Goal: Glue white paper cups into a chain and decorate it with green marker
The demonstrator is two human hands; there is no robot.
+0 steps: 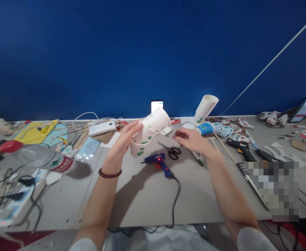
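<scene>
Paper cups [148, 132] are held above the bench [194, 202], your left hand [126, 137] curved round their side, probably steadying them. Right hand [188, 138] half-curled nearby; can't tell if holding anything. Glue gun [158, 161], scissors [174, 152] within reach.

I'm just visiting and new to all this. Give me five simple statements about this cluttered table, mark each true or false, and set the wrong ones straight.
1. The left hand holds paper cups with green leaf prints. True.
2. The scissors are in the left hand. False: the scissors lie on the table, near the glue gun.
3. A red light shows on the glue gun. True.
4. The beaded bracelet is on the right arm. False: the beaded bracelet is at the left hand's wrist.
5. The tall cup stack is nearer the right hand than the left hand. True.
</scene>
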